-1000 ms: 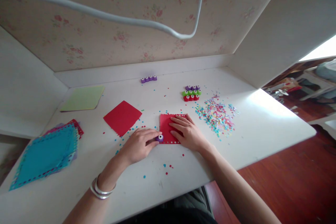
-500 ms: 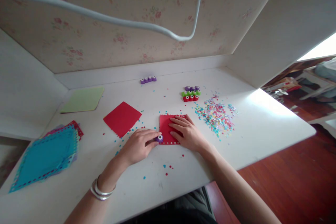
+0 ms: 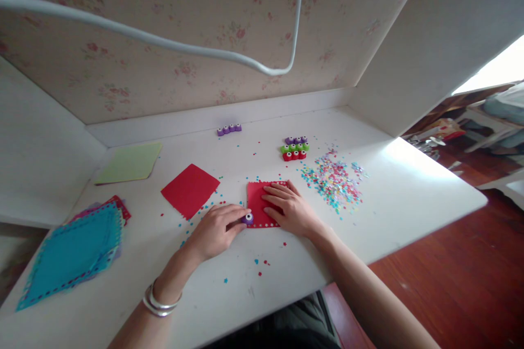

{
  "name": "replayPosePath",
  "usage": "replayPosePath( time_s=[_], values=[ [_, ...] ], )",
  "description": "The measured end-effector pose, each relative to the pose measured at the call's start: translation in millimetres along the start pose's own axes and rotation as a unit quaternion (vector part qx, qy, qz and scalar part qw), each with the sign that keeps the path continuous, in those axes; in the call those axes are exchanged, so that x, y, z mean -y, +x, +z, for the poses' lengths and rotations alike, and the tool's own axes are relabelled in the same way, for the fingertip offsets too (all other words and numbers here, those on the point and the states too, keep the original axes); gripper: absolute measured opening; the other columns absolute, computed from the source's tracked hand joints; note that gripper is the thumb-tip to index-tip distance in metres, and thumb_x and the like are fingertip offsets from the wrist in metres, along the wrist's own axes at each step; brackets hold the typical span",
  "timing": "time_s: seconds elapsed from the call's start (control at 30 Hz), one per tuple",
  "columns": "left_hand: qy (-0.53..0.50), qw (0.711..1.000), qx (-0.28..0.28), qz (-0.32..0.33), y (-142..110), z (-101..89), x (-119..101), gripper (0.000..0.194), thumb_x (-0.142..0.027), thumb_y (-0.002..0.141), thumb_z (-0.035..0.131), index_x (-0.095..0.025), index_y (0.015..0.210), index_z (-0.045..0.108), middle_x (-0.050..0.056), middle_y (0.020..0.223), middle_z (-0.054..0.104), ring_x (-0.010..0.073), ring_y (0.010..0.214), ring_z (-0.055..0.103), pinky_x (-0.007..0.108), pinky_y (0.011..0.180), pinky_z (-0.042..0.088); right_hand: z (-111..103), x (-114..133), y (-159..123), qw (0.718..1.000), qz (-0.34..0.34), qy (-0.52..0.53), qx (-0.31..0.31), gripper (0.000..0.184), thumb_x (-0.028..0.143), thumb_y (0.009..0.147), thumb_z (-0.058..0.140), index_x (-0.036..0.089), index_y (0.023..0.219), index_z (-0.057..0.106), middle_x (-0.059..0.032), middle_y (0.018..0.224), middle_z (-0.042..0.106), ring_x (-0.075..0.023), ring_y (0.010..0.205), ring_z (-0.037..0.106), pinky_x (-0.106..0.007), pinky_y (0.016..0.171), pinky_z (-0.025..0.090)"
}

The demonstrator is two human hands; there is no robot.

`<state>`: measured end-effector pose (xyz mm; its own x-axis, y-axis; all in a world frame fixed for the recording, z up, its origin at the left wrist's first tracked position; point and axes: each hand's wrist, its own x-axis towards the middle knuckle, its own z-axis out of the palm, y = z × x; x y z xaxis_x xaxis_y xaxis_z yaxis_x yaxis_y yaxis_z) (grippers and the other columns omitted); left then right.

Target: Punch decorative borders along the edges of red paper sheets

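A small purple craft punch [image 3: 248, 218] sits at the lower left corner of a red paper sheet [image 3: 256, 197]. Fingers and thumb of my left hand [image 3: 219, 229] are closed around the punch from its left side. My right hand [image 3: 291, 210] lies flat on the sheet with its fingers apart, covering much of the right part. Small punched holes run along the sheet's bottom edge and part of its top edge. Whether the punch's slot is fully over the paper's edge is hidden by the punch.
A plain red sheet [image 3: 190, 191] lies to the left, near a stack of blue edge-punched sheets [image 3: 73, 253] and pale green paper [image 3: 130, 163]. Red, green and purple punches [image 3: 294, 148], a purple row [image 3: 229, 129] and a confetti heap [image 3: 335, 180] lie beyond. A white cable [image 3: 184, 49] hangs above.
The camera view has shifted slightly, so the scene sits a little lower. Both hands, the punch and the red sheet keep nearly the same positions relative to each other.
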<state>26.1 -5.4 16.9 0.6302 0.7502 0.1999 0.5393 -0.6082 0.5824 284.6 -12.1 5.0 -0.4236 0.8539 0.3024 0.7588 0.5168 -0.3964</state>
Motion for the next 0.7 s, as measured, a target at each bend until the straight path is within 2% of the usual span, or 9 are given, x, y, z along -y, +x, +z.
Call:
replayPosePath(
  time_s=[0.1, 0.23, 0.33, 0.43, 0.7],
  values=[
    [-0.010, 1.000, 0.014, -0.016, 0, -4.0, -1, 0.034, -0.021, 0.089, 0.065, -0.028, 0.123, 0.064, 0.003, 0.120, 0.068, 0.0194, 0.104, 0.064, 0.035, 0.092, 0.051, -2, 1, 0, 1.000, -0.003, 0.003, -0.004, 0.030, 0.034, 0.093, 0.057, 0.027, 0.121, 0.065, -0.0046, 0.133, 0.062, -0.0254, 0.127, 0.052, -0.052, 0.114, 0.023],
    [-0.054, 0.996, 0.009, -0.067, 2, -13.4, -9, 0.037, -0.032, 0.088, 0.065, -0.026, 0.125, 0.063, 0.005, 0.120, 0.066, 0.0138, 0.078, 0.065, 0.028, 0.077, 0.056, -4, 2, 1, 1.000, -0.009, 0.004, -0.010, 0.029, 0.033, 0.093, 0.057, 0.027, 0.120, 0.066, -0.0046, 0.132, 0.062, -0.0248, 0.126, 0.052, -0.050, 0.114, 0.024],
    [-0.069, 0.992, -0.033, -0.103, 8, -15.6, -18, 0.024, -0.037, 0.093, 0.057, -0.023, 0.106, 0.070, 0.005, 0.107, 0.070, 0.0167, 0.086, 0.065, 0.028, 0.077, 0.054, -4, 2, 0, 1.000, -0.011, 0.005, -0.018, 0.029, 0.033, 0.093, 0.058, 0.027, 0.120, 0.066, -0.0045, 0.131, 0.063, -0.0245, 0.125, 0.053, -0.049, 0.113, 0.024],
    [-0.064, 0.988, -0.053, -0.127, 15, -11.2, -26, 0.024, -0.037, 0.094, 0.054, -0.021, 0.090, 0.073, 0.005, 0.096, 0.072, 0.0184, 0.090, 0.066, 0.028, 0.078, 0.053, -2, 1, -1, 1.000, -0.010, 0.006, -0.028, 0.029, 0.033, 0.092, 0.058, 0.028, 0.120, 0.066, -0.0046, 0.130, 0.064, -0.0242, 0.125, 0.053, -0.049, 0.114, 0.023],
    [-0.035, 0.991, 0.003, -0.127, 24, -4.9, -32, 0.020, -0.031, 0.089, 0.057, -0.022, 0.087, 0.075, 0.004, 0.089, 0.073, 0.0181, 0.082, 0.067, 0.027, 0.074, 0.053, -2, 1, -3, 0.999, -0.017, 0.005, -0.038, 0.028, 0.033, 0.091, 0.060, 0.027, 0.117, 0.068, -0.0051, 0.128, 0.066, -0.0234, 0.123, 0.055, -0.046, 0.113, 0.023]
  ],
)
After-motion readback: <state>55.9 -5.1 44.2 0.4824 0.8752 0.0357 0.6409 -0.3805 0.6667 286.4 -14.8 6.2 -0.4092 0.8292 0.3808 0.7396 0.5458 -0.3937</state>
